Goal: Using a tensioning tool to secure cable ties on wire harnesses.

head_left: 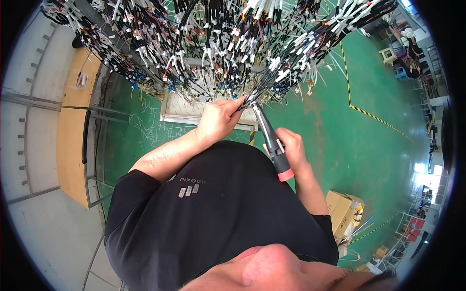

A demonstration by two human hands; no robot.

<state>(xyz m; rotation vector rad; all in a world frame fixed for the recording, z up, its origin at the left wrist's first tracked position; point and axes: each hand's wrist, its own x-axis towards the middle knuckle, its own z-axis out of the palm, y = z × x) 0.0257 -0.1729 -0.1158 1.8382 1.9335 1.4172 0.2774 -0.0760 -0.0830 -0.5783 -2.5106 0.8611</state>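
A dense mass of hanging wire harnesses (213,43), black and white with many small connectors, fills the far side in front of me. My left hand (220,120) is closed on the lower end of a dark wire bundle (259,89), thumb and fingers pinching it. My right hand (292,149) is wrapped round the handle of a black and red cable tie gun (274,143). The gun's narrow nose touches or nearly touches the bundle just right of my left fingers. Its exact contact with the wires is too small to tell.
Below the harnesses stands a shallow white tray (179,118). Thin white offcuts (141,128) litter the green floor. Wooden panels (73,145) stand at left. An open cardboard box (342,213) lies at lower right. Farther right, a person (412,60) sits near stools, beyond yellow-black floor tape (361,110).
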